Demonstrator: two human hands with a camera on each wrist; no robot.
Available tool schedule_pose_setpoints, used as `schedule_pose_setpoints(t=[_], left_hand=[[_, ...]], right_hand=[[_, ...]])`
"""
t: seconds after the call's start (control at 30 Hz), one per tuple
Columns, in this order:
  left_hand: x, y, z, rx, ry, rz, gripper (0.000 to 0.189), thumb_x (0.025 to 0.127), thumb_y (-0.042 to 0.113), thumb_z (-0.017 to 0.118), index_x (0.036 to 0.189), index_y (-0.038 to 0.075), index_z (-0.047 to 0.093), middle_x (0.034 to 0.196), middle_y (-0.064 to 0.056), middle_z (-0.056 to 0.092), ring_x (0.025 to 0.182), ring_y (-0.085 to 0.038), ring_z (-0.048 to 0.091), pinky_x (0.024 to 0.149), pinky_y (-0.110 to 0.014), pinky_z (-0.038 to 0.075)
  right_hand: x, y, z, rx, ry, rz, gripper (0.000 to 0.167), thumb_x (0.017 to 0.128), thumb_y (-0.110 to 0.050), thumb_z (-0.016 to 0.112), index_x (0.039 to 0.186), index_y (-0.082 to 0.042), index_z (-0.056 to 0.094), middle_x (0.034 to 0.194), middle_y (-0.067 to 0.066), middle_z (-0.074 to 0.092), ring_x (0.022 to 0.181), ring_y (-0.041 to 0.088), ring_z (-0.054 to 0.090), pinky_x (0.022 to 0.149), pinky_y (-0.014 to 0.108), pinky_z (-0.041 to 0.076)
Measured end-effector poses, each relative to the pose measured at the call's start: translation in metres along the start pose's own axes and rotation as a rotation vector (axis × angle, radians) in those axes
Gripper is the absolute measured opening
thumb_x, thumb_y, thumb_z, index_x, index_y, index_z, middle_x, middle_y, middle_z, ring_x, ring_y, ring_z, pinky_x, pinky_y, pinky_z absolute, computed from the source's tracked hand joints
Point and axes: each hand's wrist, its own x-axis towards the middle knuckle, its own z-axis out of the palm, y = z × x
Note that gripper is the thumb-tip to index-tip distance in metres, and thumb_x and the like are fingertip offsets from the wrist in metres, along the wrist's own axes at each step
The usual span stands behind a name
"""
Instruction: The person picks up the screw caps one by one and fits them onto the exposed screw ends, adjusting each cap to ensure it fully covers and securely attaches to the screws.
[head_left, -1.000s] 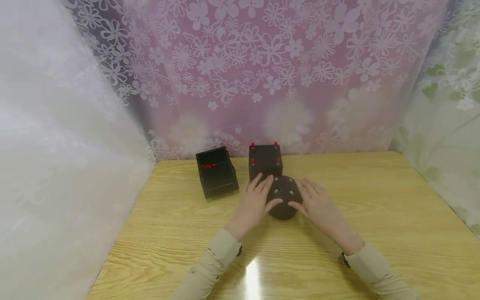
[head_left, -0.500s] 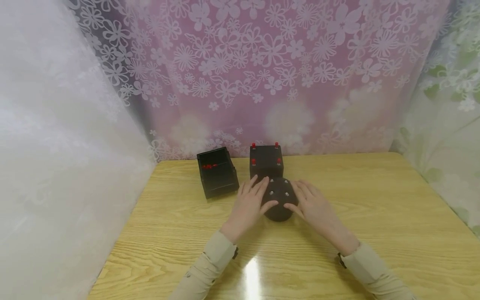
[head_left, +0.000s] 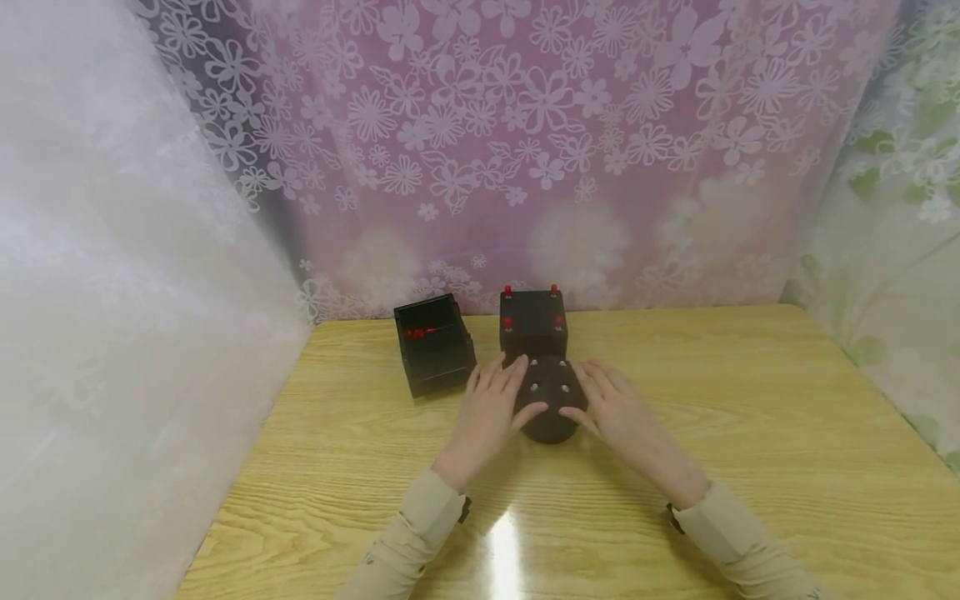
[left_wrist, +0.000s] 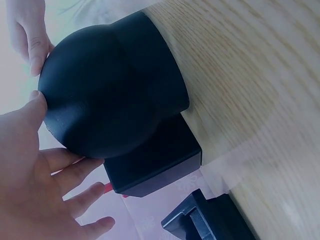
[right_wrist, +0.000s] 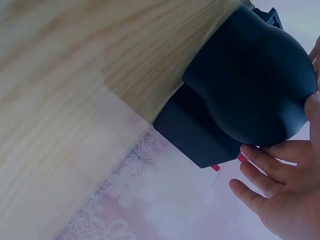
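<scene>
A black round-bodied block (head_left: 550, 375) with several small metal studs on its top stands on the wooden table (head_left: 360, 483). My left hand (head_left: 480, 425) holds its left side, thumb toward me and fingertips at the far side. On the opposite side my right hand (head_left: 630, 429) holds it the same way. In the left wrist view, the round body (left_wrist: 95, 90) bulges above a narrower base, with thumb and first fingers against it. Right behind it stands a black square block (head_left: 533, 310) with red-capped pegs (head_left: 507, 322) at its corners; the round block overlaps its front.
Left of the blocks sits an open black box (head_left: 441, 385) with small red pieces (head_left: 417, 333) inside. A pink flowered curtain (head_left: 480, 167) hangs along the table's back edge. Pale cloth (head_left: 112, 292) closes off the left side, and leafy cloth (head_left: 885, 317) the right.
Both hands have shifted a little to the left together with the round block, which is now more in line with the square block. The square block and the open box have stayed in place.
</scene>
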Motion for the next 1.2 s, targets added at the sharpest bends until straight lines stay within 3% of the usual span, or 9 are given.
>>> schedule_pose_setpoints(t=[0.2,0.4,0.7,0.87,1.1,1.2], left_hand=[[-0.002,-0.002,-0.002,-0.019,-0.004,-0.024,0.078,0.1,0.061,0.048,0.158,0.011,0.036,0.157,-0.007,0.045,0.15,-0.031,0.032,0.121,-0.057,0.026],[-0.003,-0.005,0.0,-0.029,0.038,-0.023,0.077,0.099,0.059,0.05,0.157,0.009,0.038,0.156,-0.009,0.047,0.148,-0.033,0.035,0.12,-0.059,0.027],[-0.003,-0.008,0.006,-0.017,0.068,-0.026,0.078,0.099,0.059,0.051,0.157,0.008,0.038,0.155,-0.011,0.047,0.148,-0.032,0.034,0.118,-0.06,0.029],[-0.004,-0.008,0.004,-0.032,0.061,-0.036,0.078,0.1,0.058,0.051,0.157,0.008,0.037,0.156,-0.01,0.046,0.149,-0.032,0.033,0.118,-0.06,0.029],[-0.003,-0.008,0.004,-0.034,0.065,-0.027,0.077,0.1,0.056,0.052,0.157,0.007,0.037,0.155,-0.011,0.047,0.148,-0.034,0.035,0.118,-0.06,0.03],[-0.004,-0.008,0.004,-0.032,0.065,-0.027,0.077,0.1,0.056,0.053,0.157,0.007,0.037,0.155,-0.011,0.047,0.148,-0.034,0.035,0.118,-0.059,0.031]], right_hand=[[0.003,-0.001,0.003,0.007,-0.007,-0.001,0.08,0.105,-0.056,0.039,0.147,0.012,0.043,0.141,0.028,0.054,0.132,0.042,0.05,0.112,0.054,0.041],[0.007,-0.001,0.007,0.015,0.0,0.0,0.085,0.105,-0.06,0.025,0.146,0.011,0.045,0.14,0.028,0.054,0.132,0.043,0.05,0.113,0.054,0.04],[0.013,0.002,0.007,0.062,-0.09,0.043,0.086,0.102,-0.063,0.031,0.149,0.009,0.042,0.145,0.029,0.05,0.135,0.045,0.047,0.114,0.058,0.037],[0.017,0.0,0.005,0.026,-0.073,0.058,0.084,0.101,-0.063,0.039,0.149,0.005,0.044,0.145,0.026,0.052,0.135,0.042,0.048,0.112,0.06,0.038],[0.024,-0.004,0.008,-0.069,0.007,0.022,0.095,0.1,-0.069,0.013,0.145,0.007,0.049,0.143,0.023,0.056,0.131,0.04,0.052,0.111,0.058,0.04],[0.024,-0.005,0.009,-0.079,0.006,0.019,0.093,0.101,-0.068,0.016,0.145,0.007,0.05,0.143,0.023,0.056,0.132,0.04,0.052,0.111,0.059,0.039]])
